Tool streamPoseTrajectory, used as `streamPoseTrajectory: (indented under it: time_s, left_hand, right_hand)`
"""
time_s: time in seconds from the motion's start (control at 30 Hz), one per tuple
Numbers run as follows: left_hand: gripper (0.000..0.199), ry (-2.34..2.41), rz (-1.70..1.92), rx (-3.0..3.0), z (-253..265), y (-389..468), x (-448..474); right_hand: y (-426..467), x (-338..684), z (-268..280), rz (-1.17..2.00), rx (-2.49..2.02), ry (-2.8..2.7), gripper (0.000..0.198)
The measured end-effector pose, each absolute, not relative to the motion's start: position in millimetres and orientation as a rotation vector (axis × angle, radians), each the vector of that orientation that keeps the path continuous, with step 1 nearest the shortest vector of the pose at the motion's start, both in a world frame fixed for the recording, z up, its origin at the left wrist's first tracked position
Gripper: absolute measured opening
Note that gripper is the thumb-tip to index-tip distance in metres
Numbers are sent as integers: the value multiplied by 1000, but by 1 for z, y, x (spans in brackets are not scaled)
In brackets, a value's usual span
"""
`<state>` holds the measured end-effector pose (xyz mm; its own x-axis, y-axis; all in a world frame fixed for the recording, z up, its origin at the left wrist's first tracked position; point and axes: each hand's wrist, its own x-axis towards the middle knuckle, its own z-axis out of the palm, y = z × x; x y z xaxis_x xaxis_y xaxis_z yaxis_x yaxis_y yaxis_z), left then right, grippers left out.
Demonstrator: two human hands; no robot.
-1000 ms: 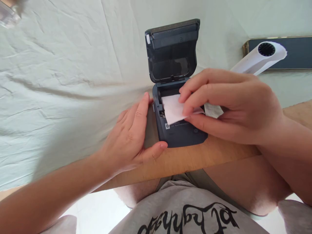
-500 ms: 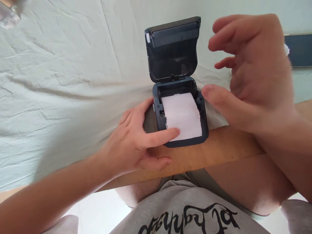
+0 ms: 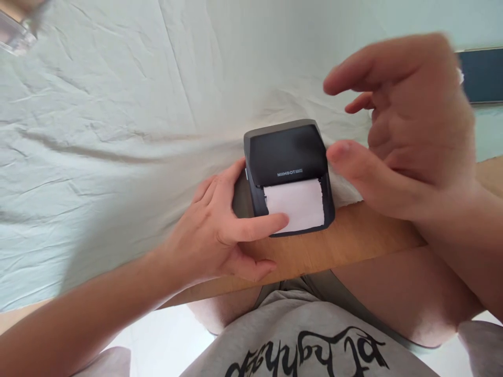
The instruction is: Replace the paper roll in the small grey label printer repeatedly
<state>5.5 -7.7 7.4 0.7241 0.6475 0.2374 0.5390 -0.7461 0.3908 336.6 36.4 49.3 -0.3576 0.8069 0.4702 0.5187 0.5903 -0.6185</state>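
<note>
A small dark label printer (image 3: 288,157) sits near the front edge of the wooden table (image 3: 353,241), its lid down. A white paper strip (image 3: 298,207) sticks out from under the lid over the printer's front. My left hand (image 3: 220,230) rests against the printer's left side, its index finger pressing the paper's lower left corner. To the right of the printer and a little above it hovers my right hand (image 3: 404,131), fingers spread, holding nothing, its thumb close to the printer's right edge.
A wrinkled pale green cloth (image 3: 118,131) covers the table behind and to the left. A dark flat device (image 3: 485,76) lies at the far right, partly behind my right hand. A clear plastic object (image 3: 15,31) shows at the top left corner.
The paper was laid flat over the printer's front and my right hand let it go and lifted. The printer's lid, open before, is now down over the paper. My left finger moved onto the paper.
</note>
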Motion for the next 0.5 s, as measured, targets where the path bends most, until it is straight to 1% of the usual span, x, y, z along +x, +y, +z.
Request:
streamPoseTrajectory:
  time_s: [0.07, 0.13, 0.2, 0.3, 0.37, 0.4, 0.5]
  left_hand:
    - [88, 893, 587, 2628, 9, -7, 4]
    - [89, 869, 597, 2619, 11, -5, 2]
    - [94, 885, 563, 2599, 15, -2, 1]
    - [108, 975, 506, 2551, 18, -1, 3]
    - [113, 1035, 484, 2542, 18, -2, 6]
    - [113, 1051, 496, 2548, 16, -2, 8]
    - [104, 1010, 654, 2587, 13, -3, 9]
  right_hand:
    - [39, 338, 44, 430, -961, -2135, 30]
    - [43, 340, 38, 490, -952, -2171, 27]
    - [47, 342, 32, 632, -978, -2149, 32]
    - [52, 346, 30, 891, -1015, -2089, 43]
    - [54, 349, 31, 1023, -1016, -2094, 50]
    - [56, 350, 33, 1063, -1016, -2112, 52]
    - [57, 350, 39, 1085, -1024, -2164, 53]
